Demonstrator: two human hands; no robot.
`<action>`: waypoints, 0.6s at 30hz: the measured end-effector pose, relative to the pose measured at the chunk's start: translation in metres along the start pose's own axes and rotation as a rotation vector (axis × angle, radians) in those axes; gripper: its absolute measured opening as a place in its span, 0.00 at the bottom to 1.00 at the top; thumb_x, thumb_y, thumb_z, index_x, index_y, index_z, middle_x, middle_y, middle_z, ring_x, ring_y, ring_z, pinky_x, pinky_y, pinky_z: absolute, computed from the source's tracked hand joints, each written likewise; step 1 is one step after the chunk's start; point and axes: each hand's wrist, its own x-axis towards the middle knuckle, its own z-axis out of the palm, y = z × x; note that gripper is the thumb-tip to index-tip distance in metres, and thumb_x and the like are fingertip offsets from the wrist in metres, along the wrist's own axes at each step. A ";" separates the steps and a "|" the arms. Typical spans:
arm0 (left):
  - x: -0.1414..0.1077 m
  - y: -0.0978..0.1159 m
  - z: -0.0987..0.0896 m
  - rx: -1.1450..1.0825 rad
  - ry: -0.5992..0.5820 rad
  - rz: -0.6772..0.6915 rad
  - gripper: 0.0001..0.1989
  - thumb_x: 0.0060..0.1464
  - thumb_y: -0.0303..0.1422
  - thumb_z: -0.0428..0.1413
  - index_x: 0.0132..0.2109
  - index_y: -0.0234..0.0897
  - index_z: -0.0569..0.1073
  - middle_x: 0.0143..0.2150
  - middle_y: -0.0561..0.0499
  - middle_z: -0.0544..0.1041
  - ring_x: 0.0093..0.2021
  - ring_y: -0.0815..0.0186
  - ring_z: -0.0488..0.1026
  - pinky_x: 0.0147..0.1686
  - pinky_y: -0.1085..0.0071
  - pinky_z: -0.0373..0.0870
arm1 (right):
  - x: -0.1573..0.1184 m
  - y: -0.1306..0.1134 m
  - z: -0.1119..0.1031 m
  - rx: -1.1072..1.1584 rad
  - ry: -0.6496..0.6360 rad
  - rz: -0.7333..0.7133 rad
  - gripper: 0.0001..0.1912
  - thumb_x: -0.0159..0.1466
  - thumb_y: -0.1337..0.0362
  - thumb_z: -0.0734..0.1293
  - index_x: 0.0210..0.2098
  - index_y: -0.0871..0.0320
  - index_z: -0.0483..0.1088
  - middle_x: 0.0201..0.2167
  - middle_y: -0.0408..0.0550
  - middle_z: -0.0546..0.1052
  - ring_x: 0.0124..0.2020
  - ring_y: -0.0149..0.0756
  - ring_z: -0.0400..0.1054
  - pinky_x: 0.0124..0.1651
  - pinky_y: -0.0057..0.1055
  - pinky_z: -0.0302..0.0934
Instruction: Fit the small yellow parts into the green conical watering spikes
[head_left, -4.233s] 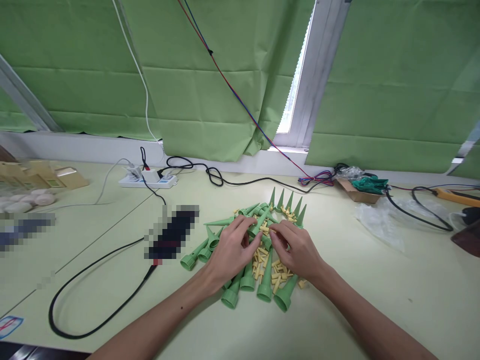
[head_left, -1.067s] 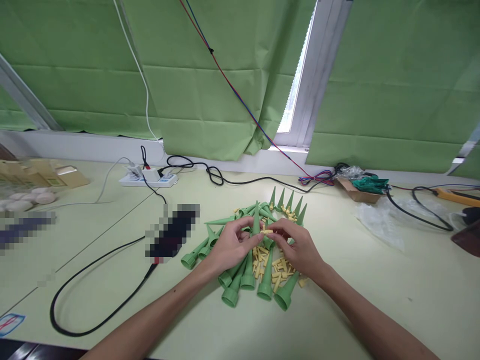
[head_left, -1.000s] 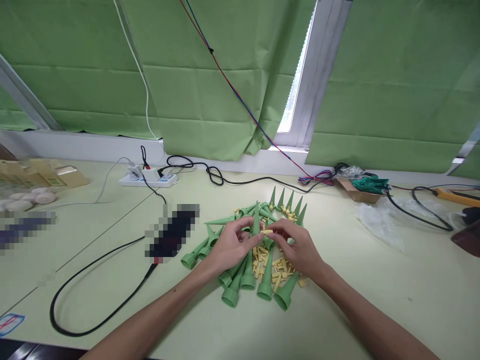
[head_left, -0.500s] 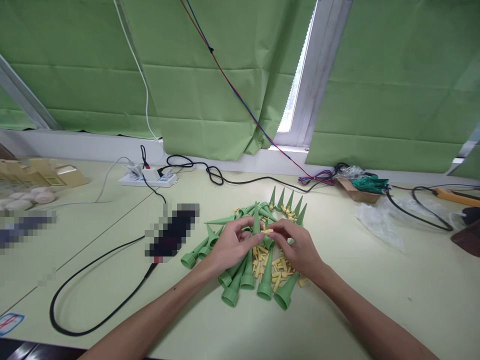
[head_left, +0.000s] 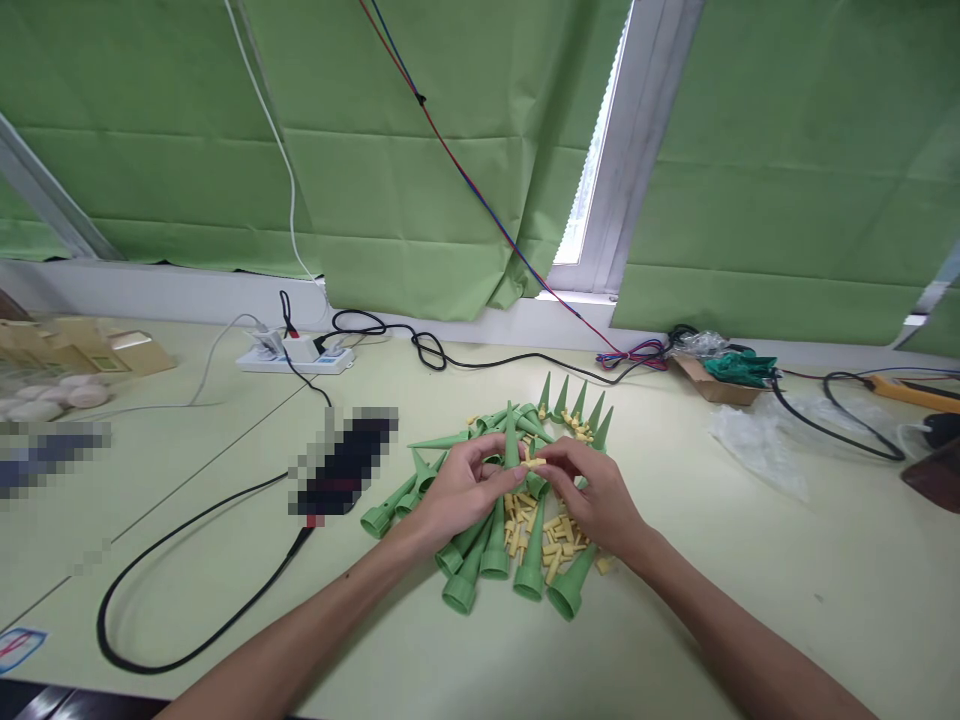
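One slim green cone is standing nearly upright above the pile, its smooth, matte sides tapering to a sharp tip while its lower end is hiding behind the left hand. That hand's grip is curling snugly round the cone, thumb in front and fingers behind. The right hand is keeping a narrow grip, thumb and fingertips pinching a small yellow piece, pale and branching, just beside the cone; whether the two are joining cannot be told. Beneath, loose green cones are lying on the desk, the nearest ones showing wide, hollow, collared ends toward the person. Stubby yellow pieces, many looking T-shaped, are scattering among them. Beyond the hands, a curved row of upright cones is standing, yellow bits showing near their feet.
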 end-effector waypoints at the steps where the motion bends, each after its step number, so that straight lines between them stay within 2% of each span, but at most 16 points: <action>1: 0.000 0.000 0.000 0.015 0.004 0.008 0.19 0.54 0.45 0.59 0.45 0.35 0.72 0.19 0.61 0.54 0.17 0.76 0.47 0.16 0.76 0.42 | 0.000 0.000 0.000 -0.007 0.005 0.004 0.06 0.69 0.62 0.61 0.37 0.56 0.69 0.29 0.46 0.74 0.26 0.32 0.65 0.28 0.28 0.61; 10: -0.002 0.000 0.000 0.186 0.039 0.085 0.15 0.57 0.45 0.56 0.40 0.37 0.71 0.22 0.59 0.49 0.21 0.72 0.45 0.20 0.73 0.42 | -0.001 0.005 0.001 -0.081 -0.017 -0.008 0.10 0.70 0.61 0.60 0.34 0.57 0.67 0.26 0.44 0.72 0.25 0.32 0.64 0.29 0.28 0.58; 18: -0.002 -0.002 0.001 0.213 0.030 0.094 0.13 0.56 0.42 0.57 0.41 0.37 0.70 0.22 0.59 0.49 0.21 0.72 0.45 0.21 0.72 0.42 | -0.002 0.005 0.002 -0.112 -0.003 -0.014 0.11 0.70 0.62 0.59 0.31 0.57 0.65 0.24 0.42 0.68 0.23 0.30 0.61 0.28 0.27 0.54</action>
